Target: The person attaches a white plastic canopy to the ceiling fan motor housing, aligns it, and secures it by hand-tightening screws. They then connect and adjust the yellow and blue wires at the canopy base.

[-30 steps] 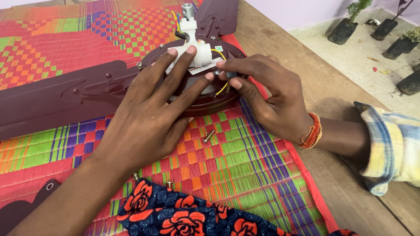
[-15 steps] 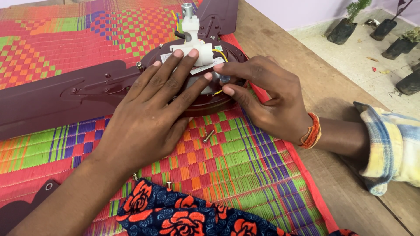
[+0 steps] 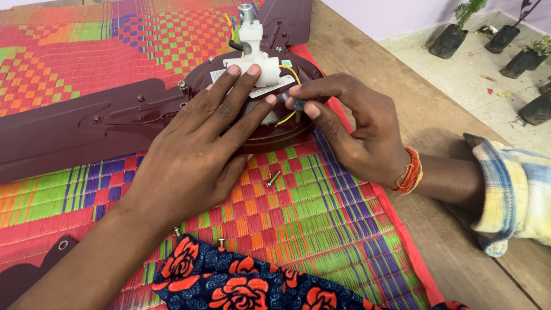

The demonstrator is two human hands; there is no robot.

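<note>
A maroon ceiling fan motor [image 3: 287,123] lies on a woven mat [image 3: 321,218] near the tabletop's [image 3: 436,115] far right edge, blades [image 3: 86,129] attached. Loose screws [image 3: 273,178] lie before it, floral cloth [image 3: 247,281] at the near edge. The left hand [image 3: 195,155] presses flat, fingers spread, on the motor. The right hand [image 3: 356,132] pinches a small dark part [image 3: 297,104] beside the white terminal block [image 3: 252,60].

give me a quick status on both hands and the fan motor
Left hand flat on maroon fan motor housing, fingers at white terminal block. Right hand pinching small dark part. Loose screw on woven mat.
</note>
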